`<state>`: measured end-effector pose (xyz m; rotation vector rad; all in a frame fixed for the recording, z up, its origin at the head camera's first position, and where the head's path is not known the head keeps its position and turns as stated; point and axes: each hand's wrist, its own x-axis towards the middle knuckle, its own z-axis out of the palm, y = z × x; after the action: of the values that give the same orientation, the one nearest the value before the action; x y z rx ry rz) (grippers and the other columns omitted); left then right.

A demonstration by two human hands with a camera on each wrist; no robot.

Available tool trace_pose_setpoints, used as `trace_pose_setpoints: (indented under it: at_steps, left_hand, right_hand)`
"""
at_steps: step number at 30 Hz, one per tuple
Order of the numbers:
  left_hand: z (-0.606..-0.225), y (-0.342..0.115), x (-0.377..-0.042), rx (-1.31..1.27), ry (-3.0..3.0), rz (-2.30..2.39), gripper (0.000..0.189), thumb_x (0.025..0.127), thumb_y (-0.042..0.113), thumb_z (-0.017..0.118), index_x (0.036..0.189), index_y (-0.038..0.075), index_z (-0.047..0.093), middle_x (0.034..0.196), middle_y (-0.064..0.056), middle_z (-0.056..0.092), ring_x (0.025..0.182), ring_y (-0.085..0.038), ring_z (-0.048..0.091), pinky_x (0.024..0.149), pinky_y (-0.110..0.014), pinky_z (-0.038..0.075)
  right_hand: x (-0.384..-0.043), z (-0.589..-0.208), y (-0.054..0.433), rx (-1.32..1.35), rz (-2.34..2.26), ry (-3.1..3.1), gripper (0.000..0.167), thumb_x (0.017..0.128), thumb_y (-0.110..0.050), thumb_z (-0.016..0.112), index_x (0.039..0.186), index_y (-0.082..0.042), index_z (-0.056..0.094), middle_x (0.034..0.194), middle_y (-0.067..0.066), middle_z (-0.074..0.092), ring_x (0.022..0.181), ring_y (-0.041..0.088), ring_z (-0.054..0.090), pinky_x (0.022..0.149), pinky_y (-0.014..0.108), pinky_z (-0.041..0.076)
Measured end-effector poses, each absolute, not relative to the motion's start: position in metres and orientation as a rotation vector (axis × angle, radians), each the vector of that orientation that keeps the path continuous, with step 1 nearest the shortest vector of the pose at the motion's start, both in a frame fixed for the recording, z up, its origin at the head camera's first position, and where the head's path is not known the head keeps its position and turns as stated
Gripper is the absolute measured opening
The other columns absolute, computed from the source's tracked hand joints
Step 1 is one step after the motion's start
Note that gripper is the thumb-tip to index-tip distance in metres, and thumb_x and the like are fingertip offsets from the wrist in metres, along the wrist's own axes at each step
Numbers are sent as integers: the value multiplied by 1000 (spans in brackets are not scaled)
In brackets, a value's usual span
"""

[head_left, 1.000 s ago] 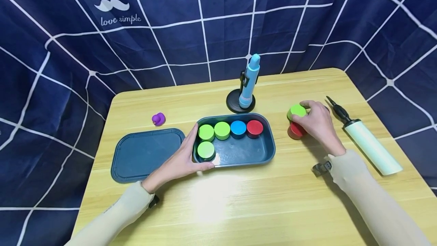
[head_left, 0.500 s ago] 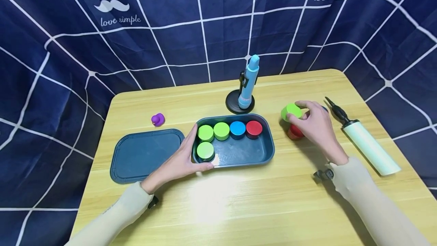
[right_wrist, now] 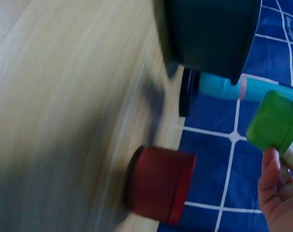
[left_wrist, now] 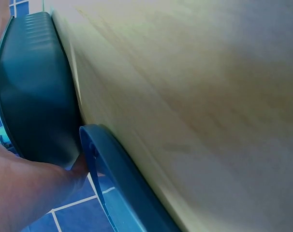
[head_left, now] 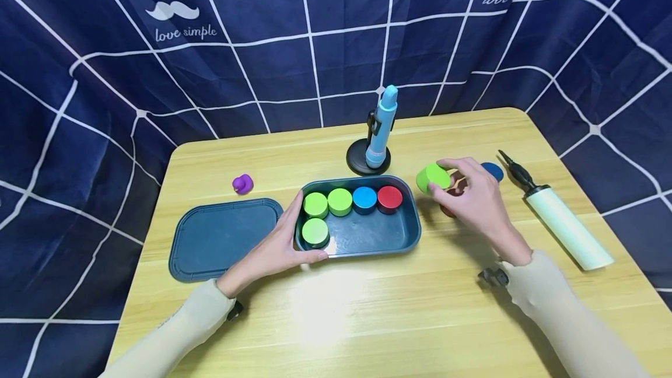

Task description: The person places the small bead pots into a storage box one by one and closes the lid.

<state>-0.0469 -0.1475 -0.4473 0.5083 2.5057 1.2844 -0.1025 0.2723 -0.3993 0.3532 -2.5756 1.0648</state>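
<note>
My left hand (head_left: 280, 242) holds the left end of the dark blue plastic box (head_left: 367, 243), its thumb along the front wall and its fingers along the end. Inside the box stand several small round tubs, among them a green tub (head_left: 315, 232), a blue tub (head_left: 364, 199) and a red tub (head_left: 389, 199). To the right of the box, my right hand (head_left: 476, 198) pinches another green tub (right_wrist: 272, 121) between thumb and fingers, raised above the table and tilted. Below that hand a red tub (right_wrist: 161, 183) stands on the table, mostly hidden in the head view.
A flat dark blue lid (head_left: 226, 240) lies left of the box, with a purple rubber duck (head_left: 242, 184) behind it. A light blue microphone-shaped object (head_left: 382, 127) stands on a black base. Farther right are a blue tub (head_left: 492, 172) and a hand pump (head_left: 569, 226).
My right hand has lifted the green tub from beside the red one and carried it left toward the box. The left hand stays at the box's end.
</note>
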Motion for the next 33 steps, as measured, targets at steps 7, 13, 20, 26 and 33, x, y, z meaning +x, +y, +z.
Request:
trace_pose_setpoints:
  at_steps: [7,13,20,26,33]
  left_hand:
    - [-447,-150,-47,493,2501,1279,136,86,59,90,176,28,-7,182,-1,-2,166,-30,6,124,-70,21]
    - [-447,-152,-46,477,2504,1276,137,86,60,90,176,29,-8,182,2,-3,166,-28,5,124,-69,21]
    - [-447,-150,-48,513,2514,1269,137,86,58,90,177,24,-7,182,-4,-2,166,-31,6,124,-69,22]
    - [-446,-149,-49,501,2509,1281,137,86,56,92,177,25,-6,182,-3,-2,166,-30,4,125,-68,20]
    - [-447,-148,-48,493,2502,1296,136,87,55,91,177,24,-5,182,-4,-1,166,-31,4,126,-68,18]
  right_hand:
    - [-99,-400,255,511,1213,-2569,47,86,-8,91,130,-8,76,98,3,62,77,19,60,66,18,48]
    - [-95,-403,233,649,1250,-2592,48,85,-12,93,130,-11,76,101,0,63,83,17,59,70,20,50]
    - [-90,-409,209,824,1201,-2567,51,81,-11,96,128,-10,77,96,-2,60,82,14,57,68,26,49]
    - [-86,-420,188,916,1171,-2597,52,83,-15,97,130,-7,75,103,-2,61,82,12,56,69,27,49]
    - [-79,-427,164,955,1120,-2676,54,87,-24,94,133,-7,74,104,-2,58,83,13,56,69,28,48]
